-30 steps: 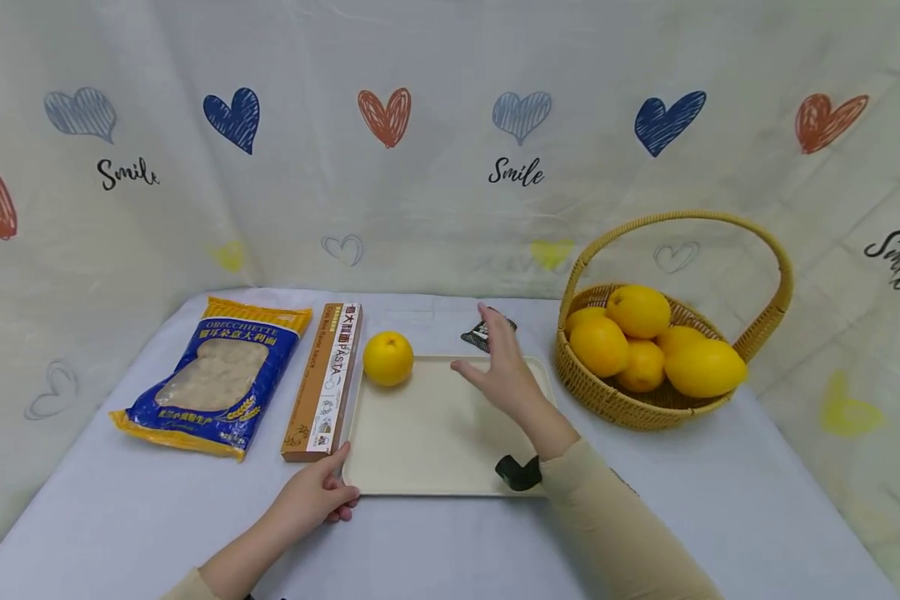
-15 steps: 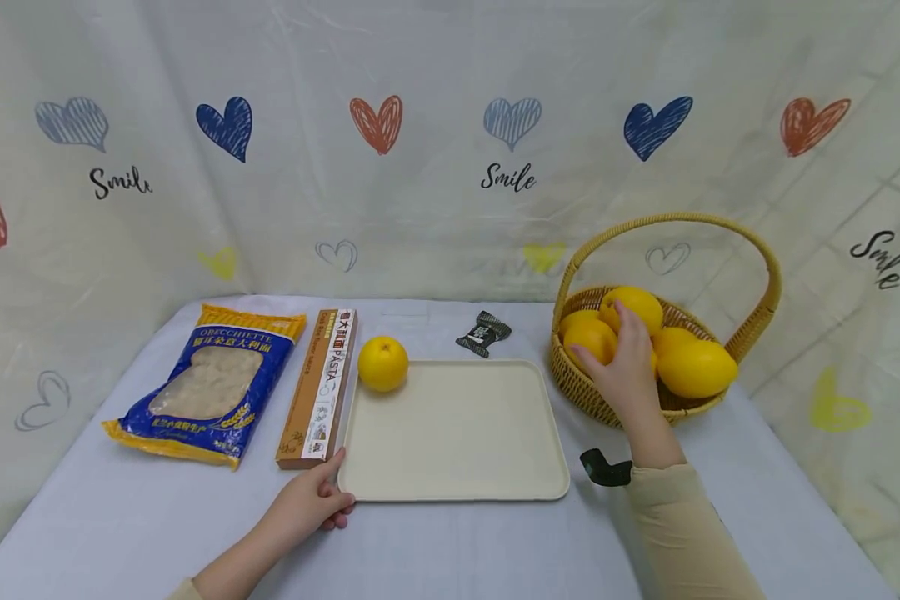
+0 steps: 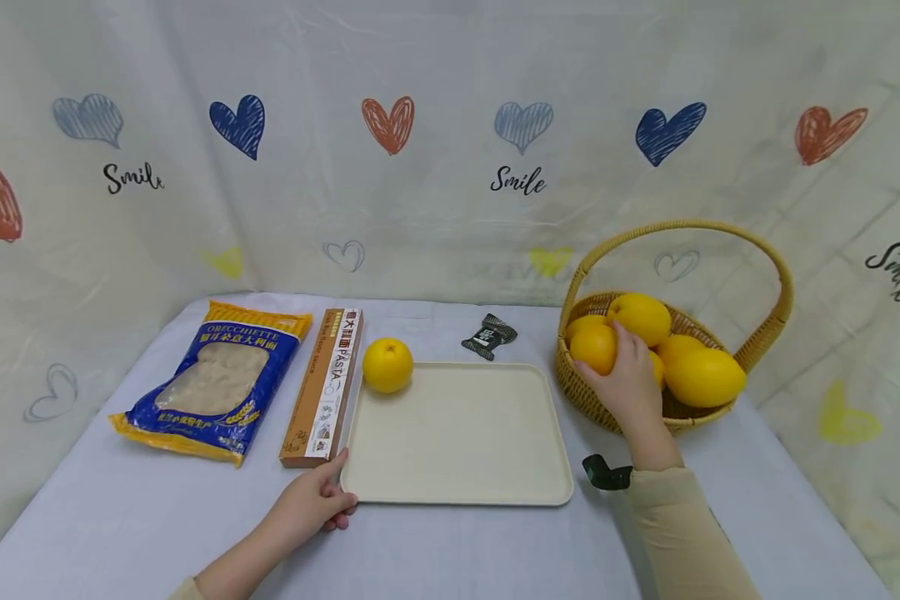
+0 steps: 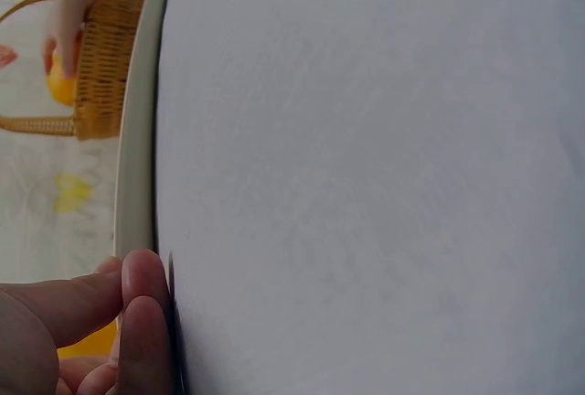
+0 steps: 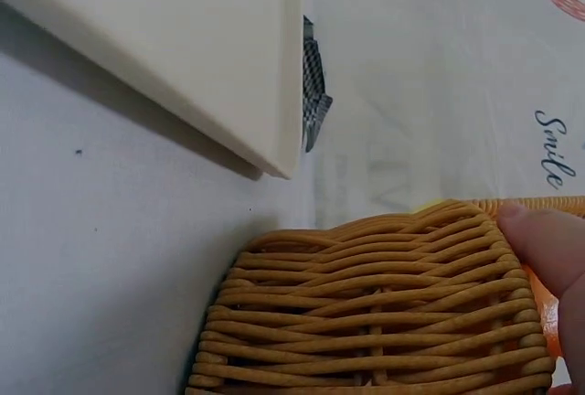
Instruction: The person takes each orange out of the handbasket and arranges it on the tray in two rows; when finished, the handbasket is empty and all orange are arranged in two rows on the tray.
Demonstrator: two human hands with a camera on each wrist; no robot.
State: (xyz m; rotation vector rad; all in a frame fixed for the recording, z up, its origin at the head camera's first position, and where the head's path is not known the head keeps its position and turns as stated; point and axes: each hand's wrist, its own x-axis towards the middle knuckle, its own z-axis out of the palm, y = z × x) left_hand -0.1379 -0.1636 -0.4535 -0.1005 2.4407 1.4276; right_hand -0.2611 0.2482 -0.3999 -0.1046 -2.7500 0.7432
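My left hand point(image 3: 312, 502) pinches the near left corner of a cream rectangular tray point(image 3: 457, 437); in the left wrist view its fingers lie on the tray's rim point(image 4: 139, 157). Over the front of a wicker basket point(image 3: 591, 398), my right hand point(image 3: 632, 385) has thumb and fingers around an orange point(image 3: 593, 346). Several yellow and orange fruits, such as the large yellow one point(image 3: 705, 377), fill the basket. Another orange point(image 3: 387, 365) sits at the tray's far left corner. The right wrist view shows mostly woven basket wall point(image 5: 375, 313), with the thumb at its rim.
Left of the tray lie a long pasta box point(image 3: 322, 387) and a blue and yellow orecchiette bag point(image 3: 213, 379). A small black wrapped packet point(image 3: 489, 337) lies behind the tray. The basket's tall handle point(image 3: 682, 225) arches above the fruit. A patterned curtain hangs behind the table.
My right hand has moved right from above the tray to the basket, and its fingers have closed around an orange there. The left hand has stayed at the tray corner.
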